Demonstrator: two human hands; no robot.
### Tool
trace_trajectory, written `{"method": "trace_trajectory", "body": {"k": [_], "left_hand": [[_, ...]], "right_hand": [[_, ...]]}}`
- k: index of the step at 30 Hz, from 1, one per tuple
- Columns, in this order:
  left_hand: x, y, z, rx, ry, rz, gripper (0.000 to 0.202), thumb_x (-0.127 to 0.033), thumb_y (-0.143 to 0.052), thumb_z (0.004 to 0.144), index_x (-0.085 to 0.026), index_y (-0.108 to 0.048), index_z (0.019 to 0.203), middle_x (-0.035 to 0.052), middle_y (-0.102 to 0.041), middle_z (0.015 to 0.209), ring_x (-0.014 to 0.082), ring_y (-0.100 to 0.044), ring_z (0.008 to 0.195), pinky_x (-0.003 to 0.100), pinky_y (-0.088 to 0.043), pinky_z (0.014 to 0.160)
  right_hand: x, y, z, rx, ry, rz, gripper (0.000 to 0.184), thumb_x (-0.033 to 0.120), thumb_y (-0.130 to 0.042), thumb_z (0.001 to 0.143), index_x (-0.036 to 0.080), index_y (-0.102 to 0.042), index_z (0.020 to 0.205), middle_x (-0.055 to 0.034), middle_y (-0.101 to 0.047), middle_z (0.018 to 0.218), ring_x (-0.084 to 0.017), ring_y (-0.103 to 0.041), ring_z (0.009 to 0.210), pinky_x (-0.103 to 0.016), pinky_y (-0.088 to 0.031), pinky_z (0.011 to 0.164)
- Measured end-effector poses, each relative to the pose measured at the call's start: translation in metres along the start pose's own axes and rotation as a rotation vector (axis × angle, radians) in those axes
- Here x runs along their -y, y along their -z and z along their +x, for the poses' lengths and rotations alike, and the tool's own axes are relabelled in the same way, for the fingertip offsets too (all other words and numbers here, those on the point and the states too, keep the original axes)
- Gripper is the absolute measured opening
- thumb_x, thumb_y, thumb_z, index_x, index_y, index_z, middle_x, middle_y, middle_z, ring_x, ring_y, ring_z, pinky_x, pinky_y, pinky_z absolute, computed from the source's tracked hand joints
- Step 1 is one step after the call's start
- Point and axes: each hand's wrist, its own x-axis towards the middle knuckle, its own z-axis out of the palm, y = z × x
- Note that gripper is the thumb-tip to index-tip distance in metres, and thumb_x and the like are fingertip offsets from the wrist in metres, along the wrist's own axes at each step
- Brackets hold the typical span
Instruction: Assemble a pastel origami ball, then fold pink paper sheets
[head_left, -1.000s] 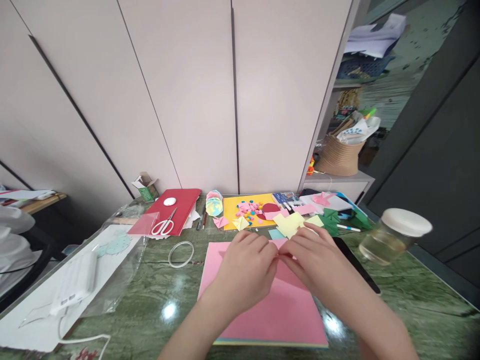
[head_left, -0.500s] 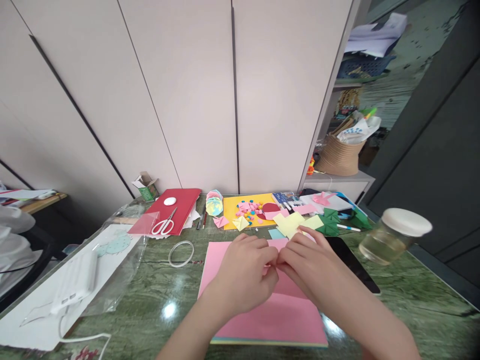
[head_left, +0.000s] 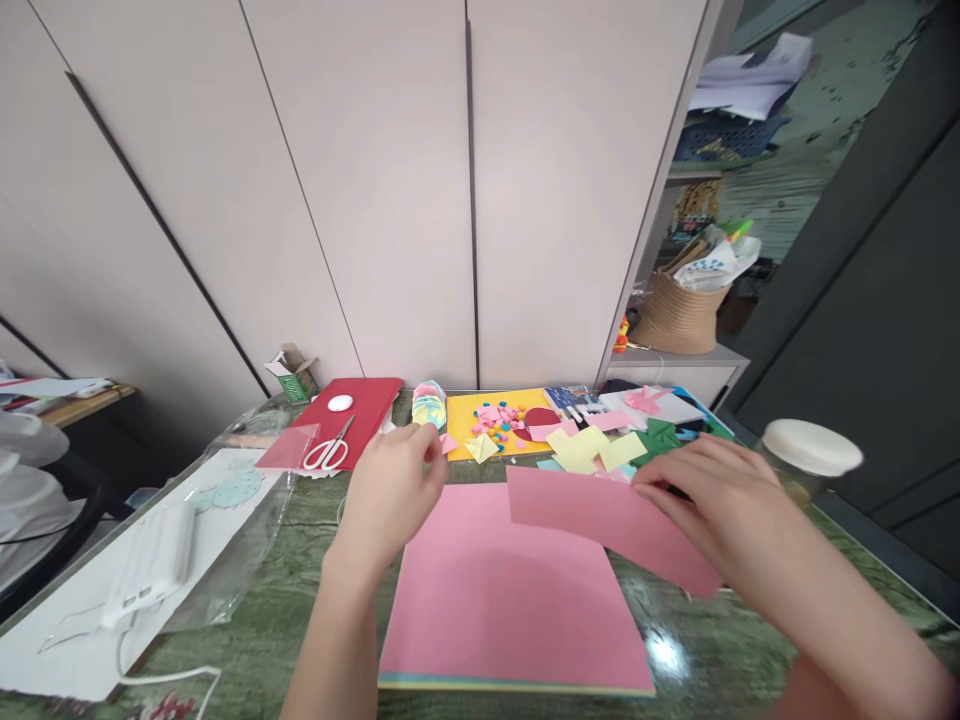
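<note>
My right hand (head_left: 701, 495) pinches a long pink paper strip (head_left: 600, 510) near its top edge. The strip slants down to the right, over the far right part of a stack of coloured paper (head_left: 510, 610) whose top sheet is pink. Blue and yellow sheet edges show along the stack's near side. My left hand (head_left: 397, 490) is raised at the stack's left, fingers curled, with nothing showing in it. Beyond the hands lie yellow paper squares (head_left: 577, 450) and a folded yellow piece (head_left: 481, 446).
White-handled scissors (head_left: 328, 452) lie on a red folder (head_left: 360, 405). Small pink, blue and yellow bits (head_left: 499, 420) cover part of a yellow sheet (head_left: 461, 412). At right stands a lidded jar (head_left: 810, 450). A white power bank (head_left: 154, 565) with a cable sits at left.
My hands were together over the stack and have moved apart, the left one leftward, the right one rightward. The pink strip now hangs spread out from my right hand.
</note>
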Motion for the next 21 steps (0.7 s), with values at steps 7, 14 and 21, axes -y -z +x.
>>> {"method": "trace_trajectory", "body": {"k": [7, 14, 21], "left_hand": [[-0.052, -0.014, -0.018, 0.053, -0.251, -0.316, 0.008, -0.013, -0.048, 0.08, -0.02, -0.052, 0.077, 0.0002, -0.06, 0.082, 0.0161, -0.053, 0.08, 0.031, -0.04, 0.075], [-0.064, -0.037, -0.018, 0.084, -0.325, -0.255, 0.009, -0.013, -0.048, 0.08, -0.018, -0.051, 0.073, 0.0003, -0.059, 0.076, 0.0162, -0.051, 0.076, 0.033, -0.04, 0.075], [-0.062, -0.03, -0.016, 0.136, -0.319, -0.314, 0.009, -0.009, -0.049, 0.073, -0.019, -0.051, 0.072, -0.0003, -0.058, 0.073, 0.0161, -0.052, 0.076, 0.031, -0.041, 0.074]], "right_hand": [[0.046, -0.017, 0.017, 0.1, 0.168, -0.022, 0.021, 0.016, -0.048, 0.087, 0.021, -0.057, 0.07, 0.001, -0.058, 0.066, -0.017, -0.052, 0.075, -0.042, -0.032, 0.093], [0.052, -0.017, 0.015, 0.094, 0.261, 0.012, 0.024, 0.014, -0.042, 0.089, 0.021, -0.058, 0.073, -0.0009, -0.057, 0.067, -0.017, -0.05, 0.073, -0.04, -0.036, 0.088], [0.047, -0.011, 0.015, 0.186, 0.168, 0.098, 0.02, 0.013, -0.044, 0.088, 0.02, -0.056, 0.074, 0.0009, -0.057, 0.069, -0.016, -0.048, 0.074, -0.037, -0.035, 0.083]]}}
